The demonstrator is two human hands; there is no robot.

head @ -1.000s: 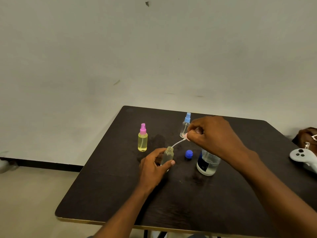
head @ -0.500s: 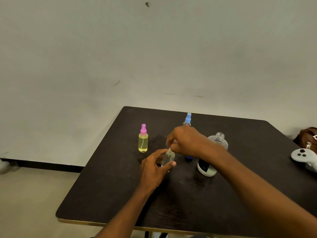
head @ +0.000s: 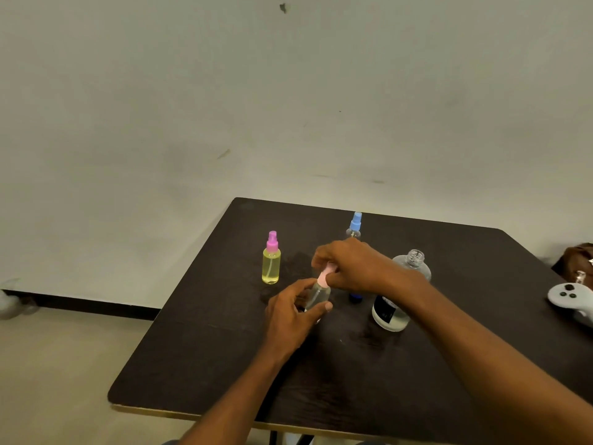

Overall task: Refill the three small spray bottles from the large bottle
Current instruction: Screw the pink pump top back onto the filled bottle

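Note:
On the dark table (head: 224, 358) my left hand (head: 290, 313) grips a small clear spray bottle (head: 317, 295) upright. My right hand (head: 349, 264) is closed on its pale pink spray cap (head: 324, 277), which sits on the bottle's neck. A yellow spray bottle with a pink cap (head: 271, 260) stands to the left. Behind my right hand a blue-capped clear spray bottle (head: 354, 224) is partly hidden. The large clear bottle (head: 398, 290) with a dark label stands uncapped to the right, behind my right forearm. Its blue cap (head: 355, 297) lies partly hidden under my right hand.
A white game controller (head: 569, 300) and a brown object (head: 576, 256) lie at the table's right edge. The table's left and near edges drop to a beige floor. A plain wall rises behind.
My right hand has carried the pink spray cap with its tube down into the small bottle's neck and now holds it seated there. My left hand has kept hold of the bottle.

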